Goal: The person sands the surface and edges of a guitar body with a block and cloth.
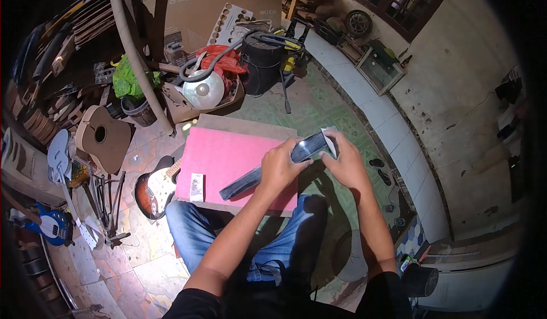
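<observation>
A long, dark, flat bar with a glossy face (242, 183) lies slantwise above the pink foam sheet (222, 148), its lower end near the sheet. My left hand (280, 165) is wrapped around the bar's middle. At the bar's upper right end, my right hand (343, 160) pinches a thin whitish piece (329, 140) between thumb and fingers. Whether that piece is loose paper or a wrapper cannot be told. A small pale packet with grey marks (197, 187) rests on the sheet's left near corner.
The foam sheet lies on a brown board (245, 124) over my knees. Left of it are a sunburst electric guitar (155, 189) and an acoustic guitar body (101, 134). Beyond stand a black bucket (261, 65), a silvery round lid (204, 90) and a large carton (199, 11).
</observation>
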{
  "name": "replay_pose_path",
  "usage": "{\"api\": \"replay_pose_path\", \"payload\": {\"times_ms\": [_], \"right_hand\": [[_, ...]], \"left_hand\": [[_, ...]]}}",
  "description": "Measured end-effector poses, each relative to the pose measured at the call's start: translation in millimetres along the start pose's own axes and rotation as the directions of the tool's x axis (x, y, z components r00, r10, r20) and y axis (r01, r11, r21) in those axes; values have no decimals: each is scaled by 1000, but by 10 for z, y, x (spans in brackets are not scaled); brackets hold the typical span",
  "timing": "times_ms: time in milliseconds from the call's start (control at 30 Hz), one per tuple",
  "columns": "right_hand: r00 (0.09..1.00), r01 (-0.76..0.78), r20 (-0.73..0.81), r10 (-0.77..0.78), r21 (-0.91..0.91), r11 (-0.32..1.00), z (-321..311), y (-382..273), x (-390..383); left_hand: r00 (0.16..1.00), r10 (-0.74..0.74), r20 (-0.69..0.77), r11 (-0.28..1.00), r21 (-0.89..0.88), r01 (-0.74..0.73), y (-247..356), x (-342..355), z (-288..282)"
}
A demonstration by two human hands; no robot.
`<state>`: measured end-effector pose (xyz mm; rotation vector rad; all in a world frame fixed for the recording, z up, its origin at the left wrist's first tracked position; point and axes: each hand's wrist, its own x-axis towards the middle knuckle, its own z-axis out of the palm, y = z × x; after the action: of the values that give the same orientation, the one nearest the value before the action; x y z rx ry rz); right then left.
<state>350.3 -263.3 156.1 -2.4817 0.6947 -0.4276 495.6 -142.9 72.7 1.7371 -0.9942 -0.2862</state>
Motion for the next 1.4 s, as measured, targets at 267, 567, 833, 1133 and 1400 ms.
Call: {"api": "replay_pose_path", "payload": {"times_ms": [267,567,833,1133,1400], "right_hand": [[900,364,-107,-423,-353,862,373,-40,-301],[902,305,-207,-379,-316,898,356,75,-332],[911,257,-251,-326,-274,927,429,-46,-405],[907,277,-243,-345,-275,921,414,164,-415],[852,360,-302,-427,-253,898,438,201,-417]], "left_hand": [[1000,-14,-17,1000,5,14,-104,0,6],[998,32,-55,999,6,-32,-36,-12,36],[997,49,-61,998,31,-47,-31,37,224],[999,27,-38,999,45,-25,26,63,262],[997,58,-42,998,42,-57,6,51,281]]}}
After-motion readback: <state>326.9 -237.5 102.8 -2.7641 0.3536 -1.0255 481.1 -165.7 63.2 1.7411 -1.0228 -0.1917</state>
